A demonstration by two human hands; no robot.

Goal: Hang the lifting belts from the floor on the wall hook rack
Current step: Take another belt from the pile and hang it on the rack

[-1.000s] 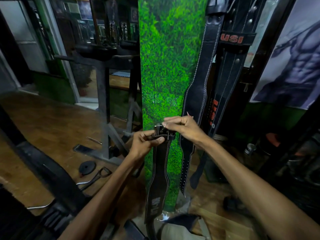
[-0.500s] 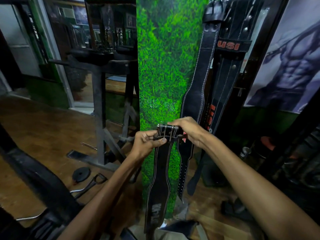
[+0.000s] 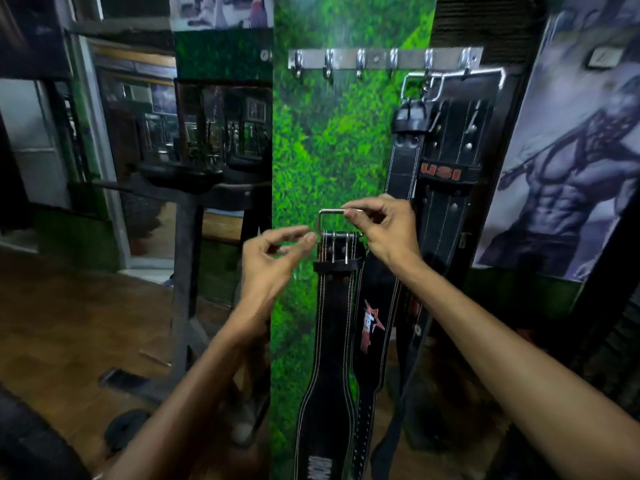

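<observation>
A black lifting belt [image 3: 332,341] with white stitching hangs straight down in front of the green grass-print wall panel [image 3: 329,150]. My right hand [image 3: 384,226] pinches the top bar of its metal buckle [image 3: 332,220]. My left hand [image 3: 277,258] is just left of the buckle with fingers curled, its fingertips at the buckle's left edge; a grip is not plain. The steel hook rack [image 3: 377,60] is mounted higher up the panel. Two more black belts [image 3: 446,174] hang from its right hooks by their buckles.
Several hooks on the rack's left side are bare. A dark machine frame [image 3: 187,271] and a mirror [image 3: 214,123] stand left of the panel. A weight plate [image 3: 124,427] lies on the wooden floor. A muscular-figure poster [image 3: 568,168] covers the right wall.
The view tilted up and the rack came into sight. Both hands raised the belt's buckle end higher. My right hand now pinches the opened buckle frame and my left hand has loosened from the strap.
</observation>
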